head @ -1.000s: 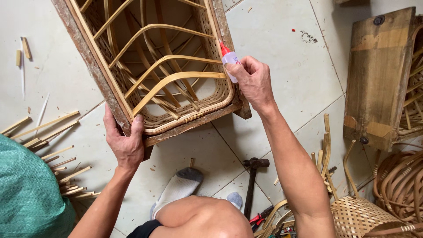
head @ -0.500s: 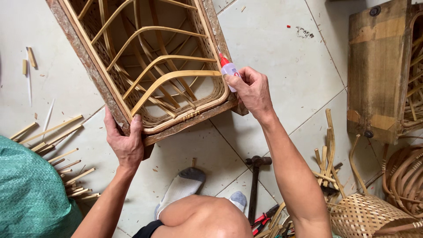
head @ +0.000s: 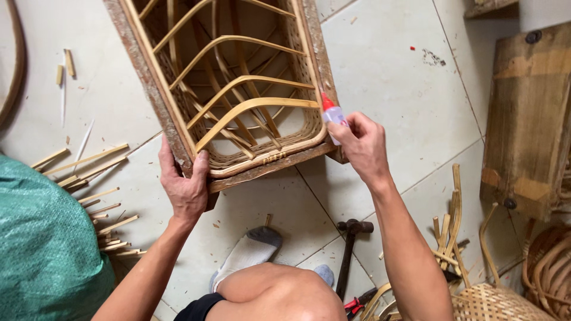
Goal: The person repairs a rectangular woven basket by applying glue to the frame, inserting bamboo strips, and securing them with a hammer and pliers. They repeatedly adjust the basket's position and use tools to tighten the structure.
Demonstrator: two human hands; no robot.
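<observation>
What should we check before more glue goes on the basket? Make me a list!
1. Left hand grips the wooden frame at its corner: ok.
2. Right hand holds the small glue bottle: ok.
3. Red tip points at the woven basket rim: ok.
4. Glue actually coming out: cannot tell.
5. Hammer on the floor lies apart from both hands: ok.
6. Bamboo strips scattered near the left arm, floor cluttered: not ok.

Hammer [head: 350, 249] on tiles; bamboo strips [head: 89, 178] left; green sack [head: 47, 244].
</observation>
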